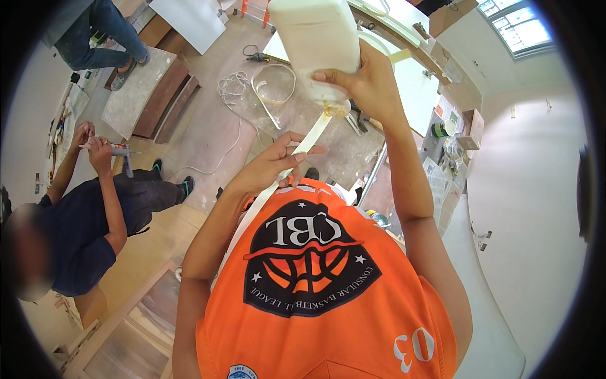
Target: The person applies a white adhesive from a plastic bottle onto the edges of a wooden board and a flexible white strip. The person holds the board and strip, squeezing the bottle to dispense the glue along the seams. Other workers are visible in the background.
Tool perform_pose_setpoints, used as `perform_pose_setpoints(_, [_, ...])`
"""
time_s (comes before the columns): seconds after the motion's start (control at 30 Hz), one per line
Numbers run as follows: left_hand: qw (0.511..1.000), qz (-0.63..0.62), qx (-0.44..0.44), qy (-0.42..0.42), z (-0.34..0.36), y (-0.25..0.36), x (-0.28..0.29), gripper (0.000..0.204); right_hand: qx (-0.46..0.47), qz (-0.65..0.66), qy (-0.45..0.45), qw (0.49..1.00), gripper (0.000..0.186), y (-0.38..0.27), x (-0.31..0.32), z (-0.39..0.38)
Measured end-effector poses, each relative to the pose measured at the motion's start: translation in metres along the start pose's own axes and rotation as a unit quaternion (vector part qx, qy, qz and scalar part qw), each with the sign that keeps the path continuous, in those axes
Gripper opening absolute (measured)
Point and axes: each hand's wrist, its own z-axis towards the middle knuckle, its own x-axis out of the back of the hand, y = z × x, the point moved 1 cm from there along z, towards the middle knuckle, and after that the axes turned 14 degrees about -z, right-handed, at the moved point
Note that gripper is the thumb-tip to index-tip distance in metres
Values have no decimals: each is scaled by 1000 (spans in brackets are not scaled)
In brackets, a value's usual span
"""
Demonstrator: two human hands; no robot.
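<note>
My right hand (372,82) is closed around a white plastic bottle (312,38), tipped so its neck points down. Yellowish-brown residue coats the neck and cap end. That end meets the upper part of a long, narrow white strip (315,131), which looks like edge banding. Lower down, my left hand (270,165) grips the strip between thumb and fingers. From there the strip runs down past my left forearm and partly behind the orange shirt. Whether any liquid is coming out of the bottle cannot be made out.
A co-worker (76,221) at left holds a small tool in both hands. Another person stands on a wooden piece (142,95) at upper left. Coiled cable (233,87) and a curled strip (273,82) lie on the floor. White panels (410,88) and a cluttered bench (442,158) are at right.
</note>
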Motion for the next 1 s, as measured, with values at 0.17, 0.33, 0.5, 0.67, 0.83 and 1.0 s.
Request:
perform_pose_setpoints(0.17, [999,-48,4,20,2,-4,-4,36,-2,11,-4,1000,57,-2,-2,-4])
perform_pose_setpoints(0.33, [999,-19,8,40,5,-12,3,46,2,-10,1,1000,60,-4,1,-5])
perform_pose_setpoints(0.5, [997,-74,29,-5,-7,5,-14,53,-9,-4,7,1000,59,3,2,-1])
perform_pose_setpoints(0.67, [1000,8,20,-22,-6,7,-12,51,-3,32,-17,999,59,-3,2,-6])
perform_pose_setpoints(0.83, [1000,-2,14,9,0,-1,-6,49,5,-15,3,1000,52,1,5,1])
perform_pose_setpoints(1.0, [1000,-5,16,12,2,2,-9,52,5,-13,6,1000,58,-9,4,-7])
